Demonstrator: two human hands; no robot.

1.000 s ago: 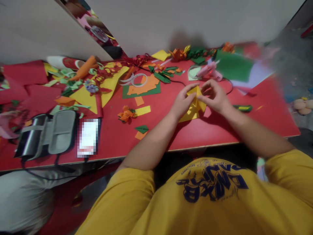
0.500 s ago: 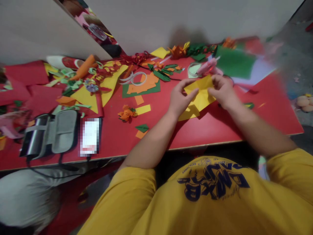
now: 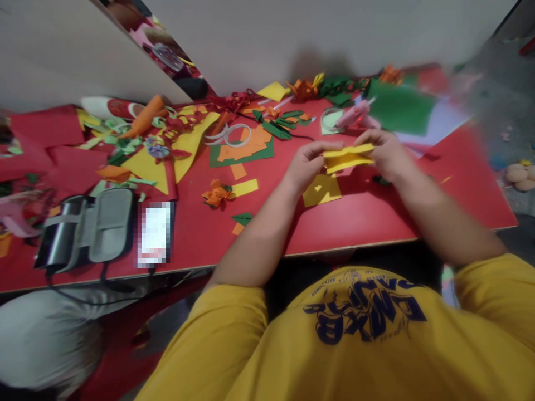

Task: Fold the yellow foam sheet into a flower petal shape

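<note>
Between my two hands is a creased sheet of yellow paper (image 3: pixel 348 158), raised above the table and folded to a narrow strip shape. My left hand (image 3: pixel 308 162) pinches its left end, and my right hand (image 3: pixel 383 151) grips the right end. Beneath it, a second yellow paper piece (image 3: pixel 322 191) lies flat on the red table (image 3: pixel 355 223). A pink glue gun (image 3: pixel 355 115) rests just beyond my hands. To the left are an orange paper flower (image 3: pixel 217 194) and a small green paper leaf (image 3: pixel 242 218).
A roll of clear tape (image 3: pixel 237 135) sits on orange and green paper. Green sheets (image 3: pixel 403 106) lie at the back right. Nearer left are an open grey case (image 3: pixel 111 223) and a phone (image 3: pixel 154 234) with cables over the edge. A wall (image 3: pixel 334 33) stands behind the table.
The yellow paper, spread wider with its creased face showing before, is now tilted and folded narrower between my hands. More of the yellow piece below it shows.
</note>
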